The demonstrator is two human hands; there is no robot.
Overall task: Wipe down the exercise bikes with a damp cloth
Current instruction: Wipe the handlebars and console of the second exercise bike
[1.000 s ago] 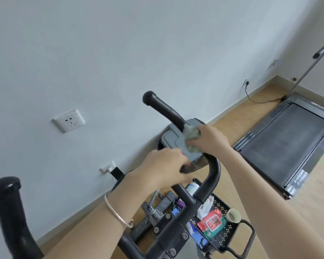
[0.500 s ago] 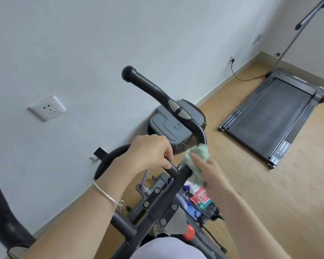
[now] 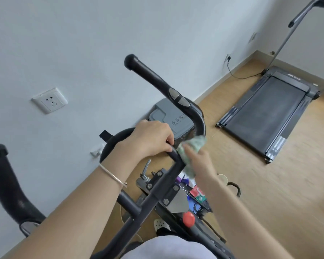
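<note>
Your left hand is wrapped tight round the handlebar at its middle, knuckles up, steadying the bike. Your right hand holds the cloth bunched under its fingers. It presses the cloth against the right side of the bar, just beside your left thumb, where the bar meets the stem. That hand is blurred, so the fingers cannot be read finely.

As I judge it, the next stroke turns on how the right arm of the bar lies. It starts directly above the cloth and bends at the elbow. From there it runs long and straight, up and to the left, past the silver sensor to the rounded tip near the wall. Your right hand is the nearer one and carries the cloth, so follow that axis upward, away from you.

The other grip lies far left, well apart from both hands and nearer your left arm. Reaching it would likely mean swapping which hand steadies
</note>
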